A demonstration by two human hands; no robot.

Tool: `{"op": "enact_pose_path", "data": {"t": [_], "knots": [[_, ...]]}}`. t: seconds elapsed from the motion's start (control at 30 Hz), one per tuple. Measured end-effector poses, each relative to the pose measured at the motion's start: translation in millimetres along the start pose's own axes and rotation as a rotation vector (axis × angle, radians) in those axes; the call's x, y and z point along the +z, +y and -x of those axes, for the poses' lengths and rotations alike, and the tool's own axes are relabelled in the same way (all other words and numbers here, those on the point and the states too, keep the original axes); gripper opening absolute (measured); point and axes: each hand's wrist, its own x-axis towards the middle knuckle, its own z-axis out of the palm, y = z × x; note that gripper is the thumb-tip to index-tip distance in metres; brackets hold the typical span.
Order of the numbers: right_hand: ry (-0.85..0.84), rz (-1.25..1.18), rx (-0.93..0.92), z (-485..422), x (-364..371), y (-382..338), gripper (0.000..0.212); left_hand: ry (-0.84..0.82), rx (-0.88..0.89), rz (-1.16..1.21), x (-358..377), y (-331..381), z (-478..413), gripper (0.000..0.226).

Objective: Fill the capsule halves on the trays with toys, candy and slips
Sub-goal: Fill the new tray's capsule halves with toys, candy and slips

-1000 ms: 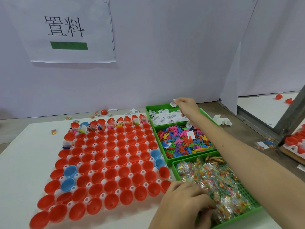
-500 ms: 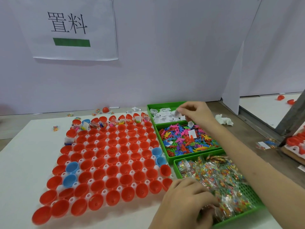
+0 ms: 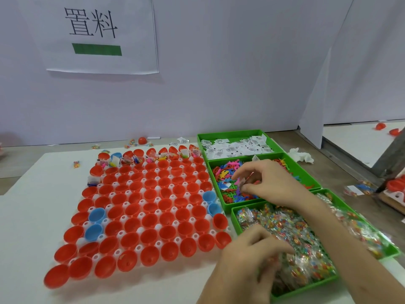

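A white tray (image 3: 137, 247) sits on the white surface (image 3: 32, 216), and it is full of little cups (image 3: 153, 205). Most cups are red and a few are blue (image 3: 97, 215). Only the cups in the far row (image 3: 153, 157) have bits in them; the ones nearer have nothing in them.

Just to the right of the tray, three green boxes stand in a line, touching each other. The far box (image 3: 230, 134) holds white paper slips (image 3: 236, 148). The middle box (image 3: 305, 174) holds small toys (image 3: 225, 172) in many colors. The near box (image 3: 235, 220) holds shiny candy bags (image 3: 291, 224).

The right hand (image 3: 269, 183) is over the middle box. Its thumb and fingers pinch a little piece (image 3: 241, 184) - it is too small to tell if it is a slip or a toy.

The left hand (image 3: 249, 260) is at the near box. Its fingers curl down onto the candy bags, but it is blurry, so I cannot tell if it holds one.

A red ball (image 3: 142, 140) and a few loose candy bags (image 3: 76, 164) lie near the far side of the tray. A crumpled tissue (image 3: 301, 155) lies to the right of the boxes. A paper sign (image 3: 100, 34) with black writing and a green bar hangs on the wall.
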Motion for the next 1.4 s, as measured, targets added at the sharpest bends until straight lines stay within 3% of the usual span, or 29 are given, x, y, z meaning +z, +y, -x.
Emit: {"op": "enact_pose_path", "data": {"t": [0.17,0.33,0.47,0.6,0.7,0.83,1.1,1.4], "knots": [[-0.006,0.089,-0.002,-3,12,0,0.023,0.292,-0.136,0.12,-9,0,-2,0.033],[-0.002,0.133,-0.018,-4,19,-1,0.022,0.393,-0.269,0.218,-17,6,-4,0.017],[-0.053,0.172,-0.036,-7,23,-2,0.015,0.464,-0.347,0.315,-22,7,-5,0.024],[-0.066,0.197,-0.029,-9,23,-1,0.015,0.463,-0.417,0.396,-23,5,-3,0.043],[-0.062,0.204,-0.033,-9,23,-1,0.018,0.466,-0.414,0.428,-24,6,-4,0.038],[-0.061,0.204,-0.033,-9,23,-2,0.022,0.463,-0.41,0.413,-26,2,-3,0.052],[-0.077,0.173,-0.017,-9,22,-2,0.026,0.469,-0.393,0.389,-28,4,-5,0.039],[0.033,0.149,-0.04,-5,21,-5,0.03,0.518,-0.429,0.389,-34,9,-4,0.019]]}}
